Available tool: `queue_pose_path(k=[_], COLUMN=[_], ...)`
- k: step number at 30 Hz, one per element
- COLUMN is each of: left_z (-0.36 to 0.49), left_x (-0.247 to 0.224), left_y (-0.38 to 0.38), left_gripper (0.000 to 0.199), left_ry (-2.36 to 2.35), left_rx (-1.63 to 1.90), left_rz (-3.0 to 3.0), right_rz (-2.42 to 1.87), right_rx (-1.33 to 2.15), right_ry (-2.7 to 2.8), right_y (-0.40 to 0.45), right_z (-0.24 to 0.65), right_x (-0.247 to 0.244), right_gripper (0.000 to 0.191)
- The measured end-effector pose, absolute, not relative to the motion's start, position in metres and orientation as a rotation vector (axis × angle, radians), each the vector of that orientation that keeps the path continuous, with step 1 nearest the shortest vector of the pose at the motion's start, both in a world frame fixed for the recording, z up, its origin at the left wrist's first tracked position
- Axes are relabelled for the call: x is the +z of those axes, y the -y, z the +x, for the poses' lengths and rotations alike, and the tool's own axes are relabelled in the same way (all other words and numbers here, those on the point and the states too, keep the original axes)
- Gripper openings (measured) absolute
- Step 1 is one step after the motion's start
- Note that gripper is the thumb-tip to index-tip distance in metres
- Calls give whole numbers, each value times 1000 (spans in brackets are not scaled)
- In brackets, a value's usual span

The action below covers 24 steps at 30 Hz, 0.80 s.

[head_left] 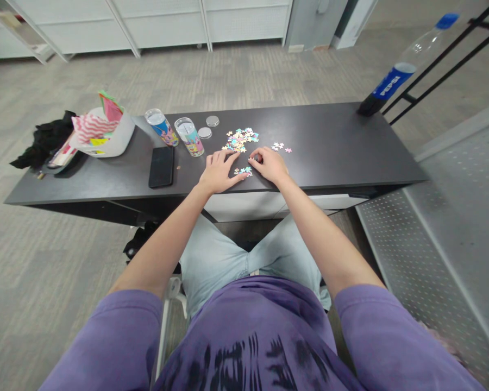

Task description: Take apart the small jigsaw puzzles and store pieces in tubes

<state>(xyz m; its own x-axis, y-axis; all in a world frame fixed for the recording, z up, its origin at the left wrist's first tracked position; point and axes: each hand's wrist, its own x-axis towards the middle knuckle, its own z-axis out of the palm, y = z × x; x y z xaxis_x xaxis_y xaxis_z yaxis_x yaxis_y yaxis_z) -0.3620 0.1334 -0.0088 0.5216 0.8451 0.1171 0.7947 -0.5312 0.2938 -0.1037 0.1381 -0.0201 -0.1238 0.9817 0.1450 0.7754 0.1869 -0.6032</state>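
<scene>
My left hand lies on the dark table with its fingers spread, its thumb touching a small joined group of puzzle pieces near the front edge. My right hand is just right of that group, thumb and forefinger curled together; whatever they pinch is too small to make out. Beyond both hands sits a loose pile of colourful puzzle pieces. Several separate pieces lie behind my right hand, to the right of the pile.
Left of the hands are a black phone, two printed clear canisters and two round lids. A white basket and black cloth occupy the left end. A Pepsi bottle stands at the back right.
</scene>
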Motion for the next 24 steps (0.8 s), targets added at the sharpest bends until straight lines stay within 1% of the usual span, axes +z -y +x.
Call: queue_pose_path(k=[2,12,20,24], left_z=[-361,-360,-361,-361], left_x=[-9,-8,-8,-8], left_y=[-133,-131,-132,-132], left_gripper=[84,75,74,73], left_ry=[-1416,-1459,-1464,-1461], left_rx=[378,408,419,423], left_rz=[2541,2521,2524,2526], right_rz=[-1633,-1753,-1871,-1930], right_rx=[526,375,256,216], right_ry=[1942,1883,1812,1750], right_y=[-139,-124,-116,-119], right_z=[-102,-106,-108,-108], right_x=[-21,-14,-18,-23], right_gripper=[12,24,38,52])
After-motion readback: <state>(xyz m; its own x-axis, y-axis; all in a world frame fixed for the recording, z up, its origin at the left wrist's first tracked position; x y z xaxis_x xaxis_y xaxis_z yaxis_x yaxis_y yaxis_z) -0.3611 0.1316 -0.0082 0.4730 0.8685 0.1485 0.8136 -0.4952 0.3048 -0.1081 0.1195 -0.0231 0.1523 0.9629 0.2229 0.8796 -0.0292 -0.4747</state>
